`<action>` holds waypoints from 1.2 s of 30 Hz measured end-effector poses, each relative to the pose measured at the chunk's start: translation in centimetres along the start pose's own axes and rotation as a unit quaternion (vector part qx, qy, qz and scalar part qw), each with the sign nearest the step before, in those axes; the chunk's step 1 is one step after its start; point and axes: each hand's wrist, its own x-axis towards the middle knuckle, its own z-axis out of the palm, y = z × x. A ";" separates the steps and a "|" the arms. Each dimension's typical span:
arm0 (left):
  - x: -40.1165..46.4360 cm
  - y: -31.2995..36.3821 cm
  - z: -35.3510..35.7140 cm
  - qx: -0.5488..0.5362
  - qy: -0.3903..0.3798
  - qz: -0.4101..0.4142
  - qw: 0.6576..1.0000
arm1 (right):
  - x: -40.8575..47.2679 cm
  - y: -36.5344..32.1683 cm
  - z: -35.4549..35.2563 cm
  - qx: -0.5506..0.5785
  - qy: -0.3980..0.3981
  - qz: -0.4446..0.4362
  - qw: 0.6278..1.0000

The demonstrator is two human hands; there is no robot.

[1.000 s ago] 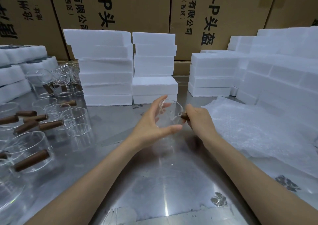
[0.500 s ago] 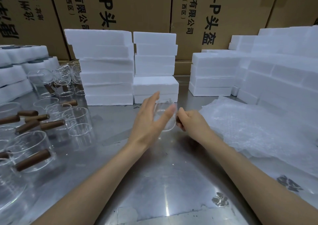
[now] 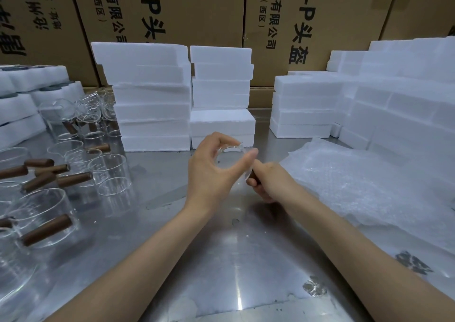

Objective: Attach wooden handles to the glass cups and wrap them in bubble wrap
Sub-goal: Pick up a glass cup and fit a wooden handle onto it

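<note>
A clear glass cup (image 3: 227, 159) is held above the middle of the steel table (image 3: 221, 260). My left hand (image 3: 211, 171) curls round its body, thumb and fingers on the rim. My right hand (image 3: 267, 181) grips the dark wooden handle (image 3: 253, 176) at the cup's right side. Bubble wrap (image 3: 369, 186) lies spread on the table to the right. On the left stand several glass cups (image 3: 108, 171), some with wooden handles (image 3: 46, 229) attached, and loose handles (image 3: 39, 163) lie among them.
White foam blocks are stacked behind the hands (image 3: 147, 105) (image 3: 221, 92), at the right (image 3: 394, 95) and at the far left (image 3: 22, 105). Cardboard boxes (image 3: 197, 9) form the back wall.
My left hand shifted its hold, from open fingers against the cup to fingers curled round it. The cup turned and tilted. My right hand kept its grip on the handle.
</note>
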 end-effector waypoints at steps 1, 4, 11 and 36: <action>0.1 0.0 0.0 -0.011 0.010 -0.014 1.000 | -0.1 0.0 -0.1 -0.001 -0.003 0.002 1.000; 0.5 -0.1 -0.1 -0.052 0.019 -0.054 0.997 | -0.3 0.0 -0.3 -0.002 -0.019 0.014 1.000; 2.1 -0.3 -2.0 -0.147 -0.180 -0.158 0.960 | -0.5 0.3 -2.2 0.058 -0.114 0.042 0.991; 0.1 -0.5 0.2 0.027 -0.078 -0.036 0.996 | -0.8 0.3 -1.5 0.011 -0.082 0.034 0.996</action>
